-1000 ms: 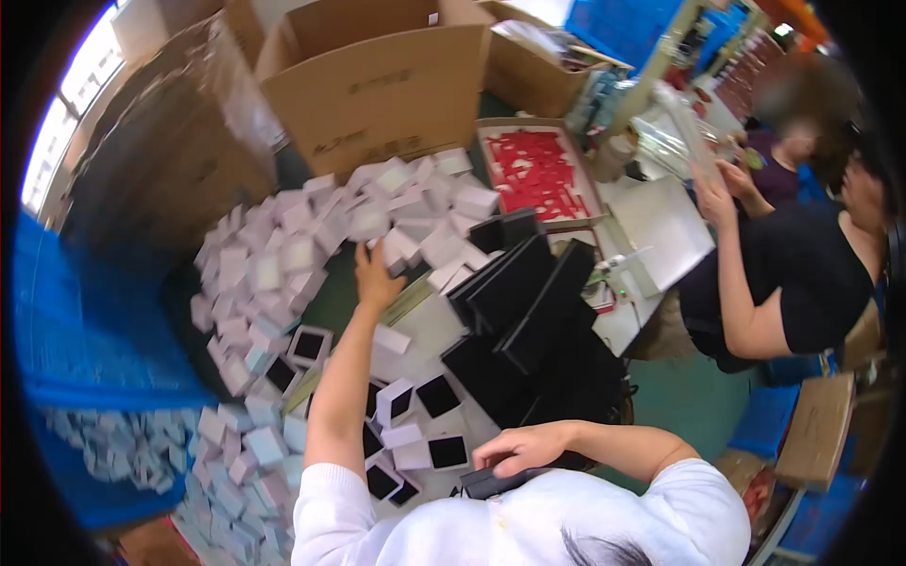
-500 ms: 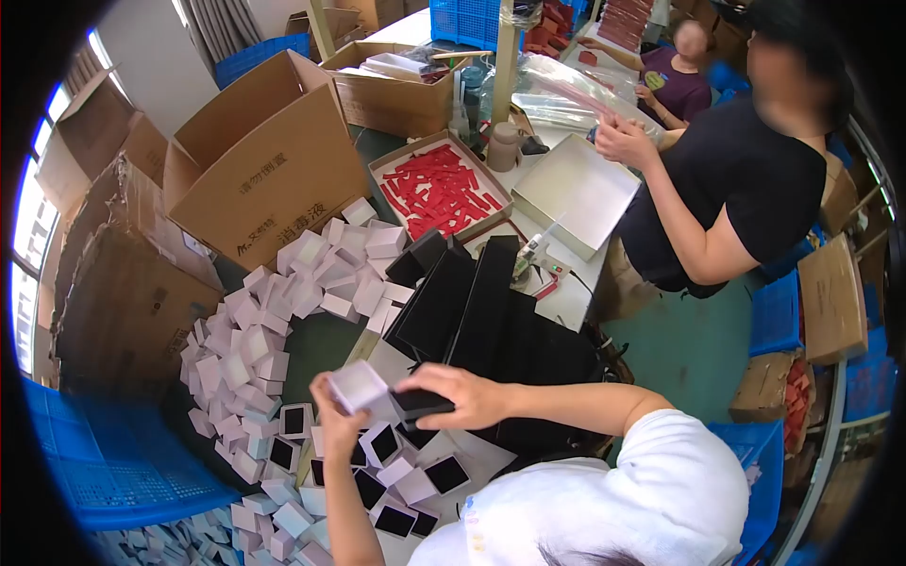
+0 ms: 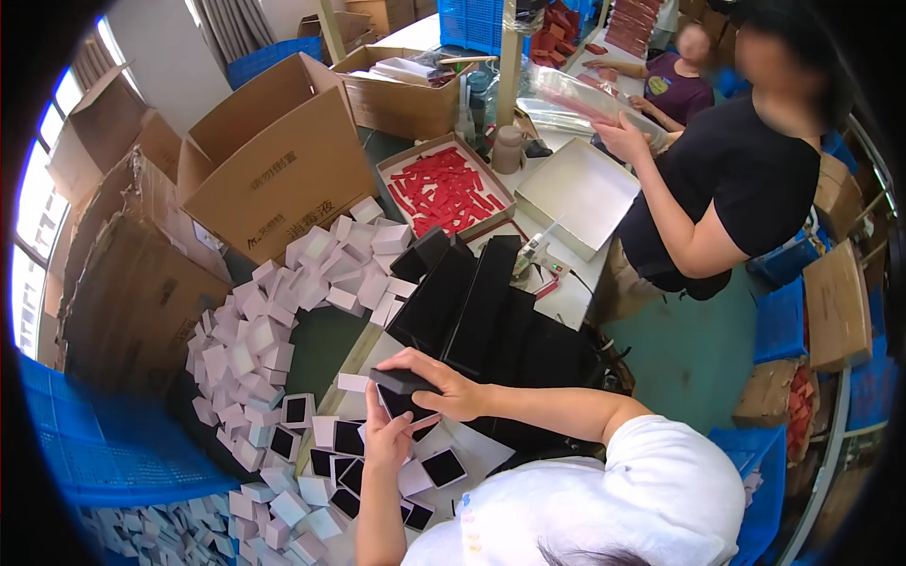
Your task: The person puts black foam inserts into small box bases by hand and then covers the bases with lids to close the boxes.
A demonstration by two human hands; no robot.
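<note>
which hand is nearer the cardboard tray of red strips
Right: the right hand is below the cardboard tray in view; the left hand is even lower and farther left.

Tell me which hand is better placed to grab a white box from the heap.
Left, probably: the left hand lies nearer the heap of white boxes, and the right hand lies nearer the black stack. Both are on a black piece, so the left would first need to come free.
</note>
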